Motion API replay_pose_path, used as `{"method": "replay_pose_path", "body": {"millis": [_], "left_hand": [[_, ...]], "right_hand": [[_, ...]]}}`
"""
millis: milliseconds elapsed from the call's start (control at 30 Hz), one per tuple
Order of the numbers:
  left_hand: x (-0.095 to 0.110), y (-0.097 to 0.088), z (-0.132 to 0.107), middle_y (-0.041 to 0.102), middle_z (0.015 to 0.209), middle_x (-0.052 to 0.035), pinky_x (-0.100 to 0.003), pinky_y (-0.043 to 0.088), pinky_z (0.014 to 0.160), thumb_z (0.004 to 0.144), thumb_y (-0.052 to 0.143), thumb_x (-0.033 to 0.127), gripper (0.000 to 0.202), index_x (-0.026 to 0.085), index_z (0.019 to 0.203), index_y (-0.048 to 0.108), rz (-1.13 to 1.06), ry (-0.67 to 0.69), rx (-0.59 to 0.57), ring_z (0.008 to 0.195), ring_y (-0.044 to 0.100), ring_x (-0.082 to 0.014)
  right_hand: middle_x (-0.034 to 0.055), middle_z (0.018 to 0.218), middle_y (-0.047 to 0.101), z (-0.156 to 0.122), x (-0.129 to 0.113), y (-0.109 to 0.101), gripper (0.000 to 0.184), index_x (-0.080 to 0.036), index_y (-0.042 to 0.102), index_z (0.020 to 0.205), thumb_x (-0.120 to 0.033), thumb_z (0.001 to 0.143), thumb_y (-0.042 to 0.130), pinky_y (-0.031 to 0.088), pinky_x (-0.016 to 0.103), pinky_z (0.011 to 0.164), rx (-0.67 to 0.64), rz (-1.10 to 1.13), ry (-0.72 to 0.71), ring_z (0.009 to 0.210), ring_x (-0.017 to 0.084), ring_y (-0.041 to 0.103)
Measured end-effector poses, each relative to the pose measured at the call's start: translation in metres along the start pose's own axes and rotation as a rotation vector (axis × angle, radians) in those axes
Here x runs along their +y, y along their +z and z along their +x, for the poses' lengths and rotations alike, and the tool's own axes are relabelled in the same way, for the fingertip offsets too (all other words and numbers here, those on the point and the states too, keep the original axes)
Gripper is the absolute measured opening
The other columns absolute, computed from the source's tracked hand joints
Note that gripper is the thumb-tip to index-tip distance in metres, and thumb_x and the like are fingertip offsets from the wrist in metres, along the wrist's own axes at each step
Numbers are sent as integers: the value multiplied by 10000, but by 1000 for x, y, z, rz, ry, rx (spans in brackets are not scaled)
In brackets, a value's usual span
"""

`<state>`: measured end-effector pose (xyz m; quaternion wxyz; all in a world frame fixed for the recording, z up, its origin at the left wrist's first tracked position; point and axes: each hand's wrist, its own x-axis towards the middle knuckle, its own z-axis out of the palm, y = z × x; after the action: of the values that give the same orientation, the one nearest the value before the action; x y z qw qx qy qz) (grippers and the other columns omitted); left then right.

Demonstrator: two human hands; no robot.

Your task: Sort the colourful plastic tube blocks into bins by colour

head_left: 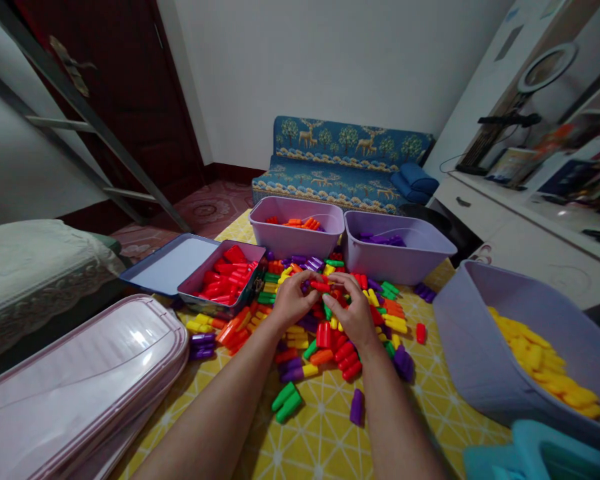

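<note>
A heap of plastic pegs point(330, 320) in red, yellow, green, orange and purple lies on a yellow patterned cloth point(320, 433). My left hand point(291, 300) and my right hand point(353, 310) meet over the heap, both with fingers curled. Between their fingertips they pinch a red peg point(320, 286), held level. A dark tin point(225, 280) holding red pegs sits just left of my left hand.
Two lilac tubs stand behind the heap: one point(295, 230) with orange pegs, one point(397, 247) with purple pegs. A tilted lilac tub point(525, 353) with yellow pegs is at right. A long pink lidded case point(75, 387) lies at left. A blue sofa point(340, 160) is beyond.
</note>
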<state>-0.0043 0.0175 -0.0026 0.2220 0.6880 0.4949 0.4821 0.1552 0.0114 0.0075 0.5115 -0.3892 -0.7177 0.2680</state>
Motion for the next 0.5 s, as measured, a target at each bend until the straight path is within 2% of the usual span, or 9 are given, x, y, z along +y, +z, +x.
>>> {"method": "replay_pose_path", "body": {"millis": [133,267,367,500], "left_hand": [[5,-2,-2,683,828,-3,-257,484,751,727,566,140,157,189,848,653,-23,43,-15,781,628,-154],[6,-3,-3,671,1000,-47,-284,469,851,723,617,171,136,182,850,663,-31,135,30,940,617,-186],[4,-3,-2,677,861,-30,-260,464,755,753,647,257,138,176,861,676,-55,82,5,827,615,-172],[2,-3,-3,616,691,6,-228,393,610,813,612,403,252,158,807,669,-41,-36,4,662,541,-134]], "right_hand": [[60,1119,609,0,-1,0,215,-230,650,1006,-231,793,626,446,366,957,-36,-4,-16,1091,214,561],[44,1042,647,-1,-2,-1,189,-228,652,989,-251,803,622,462,346,901,-35,-15,12,1006,202,596],[40,1003,664,-2,-2,-1,204,-220,647,996,-311,816,628,464,338,883,-31,-28,51,975,201,608],[47,955,684,-3,0,-1,239,-206,660,965,-389,814,628,485,335,824,-28,-52,100,918,211,626]]}}
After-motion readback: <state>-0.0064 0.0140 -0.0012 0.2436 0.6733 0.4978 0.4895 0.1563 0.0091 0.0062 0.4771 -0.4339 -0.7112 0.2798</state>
